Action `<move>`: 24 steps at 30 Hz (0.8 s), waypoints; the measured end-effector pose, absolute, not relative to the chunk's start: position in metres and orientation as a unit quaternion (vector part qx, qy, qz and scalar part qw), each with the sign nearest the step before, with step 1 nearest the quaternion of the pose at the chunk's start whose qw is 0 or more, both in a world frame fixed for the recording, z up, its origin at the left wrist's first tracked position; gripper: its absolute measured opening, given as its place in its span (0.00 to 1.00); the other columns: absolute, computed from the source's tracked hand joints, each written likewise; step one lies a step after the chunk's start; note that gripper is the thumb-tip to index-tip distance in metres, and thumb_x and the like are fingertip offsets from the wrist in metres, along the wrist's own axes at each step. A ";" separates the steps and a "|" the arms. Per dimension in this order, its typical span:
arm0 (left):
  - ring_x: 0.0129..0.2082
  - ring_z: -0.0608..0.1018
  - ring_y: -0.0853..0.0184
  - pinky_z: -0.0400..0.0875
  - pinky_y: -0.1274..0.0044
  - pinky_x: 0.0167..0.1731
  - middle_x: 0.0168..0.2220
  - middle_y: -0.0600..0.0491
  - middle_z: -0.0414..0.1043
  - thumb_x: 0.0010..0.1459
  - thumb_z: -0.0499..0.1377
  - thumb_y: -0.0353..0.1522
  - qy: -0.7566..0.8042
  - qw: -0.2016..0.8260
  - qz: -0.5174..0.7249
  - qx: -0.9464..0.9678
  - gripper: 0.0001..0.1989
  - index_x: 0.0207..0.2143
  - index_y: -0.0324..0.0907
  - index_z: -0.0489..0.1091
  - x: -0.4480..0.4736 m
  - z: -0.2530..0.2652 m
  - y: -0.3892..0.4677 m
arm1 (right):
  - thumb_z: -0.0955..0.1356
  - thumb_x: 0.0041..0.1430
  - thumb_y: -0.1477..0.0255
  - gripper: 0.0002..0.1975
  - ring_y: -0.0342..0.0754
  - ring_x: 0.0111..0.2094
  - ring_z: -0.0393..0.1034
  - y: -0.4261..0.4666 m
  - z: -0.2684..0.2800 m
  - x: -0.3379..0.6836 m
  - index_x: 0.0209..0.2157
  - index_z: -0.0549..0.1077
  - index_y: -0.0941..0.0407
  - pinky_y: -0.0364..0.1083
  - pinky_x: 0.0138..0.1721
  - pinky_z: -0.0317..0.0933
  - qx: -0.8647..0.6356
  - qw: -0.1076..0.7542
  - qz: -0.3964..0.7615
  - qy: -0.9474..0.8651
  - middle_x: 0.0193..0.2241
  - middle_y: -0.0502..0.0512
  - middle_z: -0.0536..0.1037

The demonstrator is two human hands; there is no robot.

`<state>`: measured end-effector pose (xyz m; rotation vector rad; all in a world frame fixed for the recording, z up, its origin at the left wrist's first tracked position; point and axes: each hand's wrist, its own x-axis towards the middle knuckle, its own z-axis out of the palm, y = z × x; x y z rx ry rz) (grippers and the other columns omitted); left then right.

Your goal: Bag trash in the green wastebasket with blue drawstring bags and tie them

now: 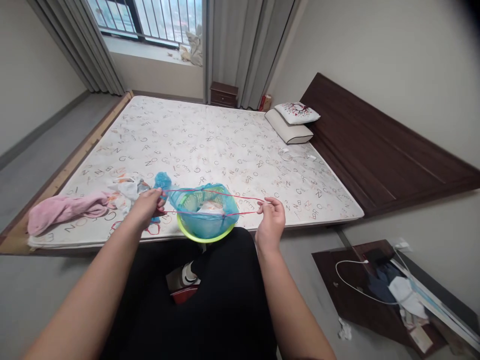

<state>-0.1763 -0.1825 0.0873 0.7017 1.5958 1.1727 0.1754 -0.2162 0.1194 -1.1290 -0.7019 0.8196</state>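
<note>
Two ends of a red drawstring (245, 197) are pinched between closed fingertips, one by the left hand (150, 204), one by the right hand (272, 220), across the blue bag (204, 227) lining a green basket (206, 240) at the mattress (210, 140) edge.

Toward seven o'clock, smooth, faintly glossy plastic is shown by the basket (206, 240) — lined with thin, crinkled, translucent plastic, as seen in the blue bag (204, 225). Soft, fuzzy cloth is displayed near nine o'clock by the pink textile (67, 210). Matt printed fabric is stretched over the mattress (187, 135). Between two and three o'clock, dark wood with a low sheen is presented by the headboard (375, 135). At twelve, matt cloth is hung in folds as the curtain (234, 45) — and smooth dark wood is shown by the nightstand (224, 95).
</note>
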 end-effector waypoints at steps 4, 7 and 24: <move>0.18 0.64 0.73 0.74 0.76 0.24 0.20 0.60 0.59 0.57 0.67 0.46 0.580 0.599 0.480 0.273 0.20 0.27 0.44 0.62 -0.185 0.110 -0.190 | 0.71 0.61 0.66 0.07 0.53 0.52 0.80 -0.211 0.135 0.186 0.40 0.72 0.51 0.55 0.58 0.64 -0.426 0.731 0.424 -0.322 0.20 0.42 0.65; 0.36 0.80 0.59 0.79 0.68 0.37 0.37 0.47 0.78 0.53 0.69 0.51 0.601 0.577 0.464 0.300 0.22 0.36 0.43 0.71 -0.173 0.107 -0.194 | 0.72 0.60 0.65 0.09 0.56 0.50 0.82 -0.216 0.143 0.180 0.40 0.71 0.50 0.60 0.60 0.66 -0.353 0.696 0.532 -0.329 0.20 0.41 0.67; 0.22 0.69 0.69 0.69 0.79 0.25 0.18 0.61 0.53 0.48 0.75 0.46 0.540 0.666 0.448 0.251 0.22 0.27 0.42 0.69 -0.180 0.068 -0.224 | 0.68 0.60 0.62 0.14 0.45 0.26 0.76 -0.205 0.131 0.226 0.46 0.75 0.52 0.50 0.47 0.74 -0.343 0.688 0.619 -0.163 0.13 0.36 0.57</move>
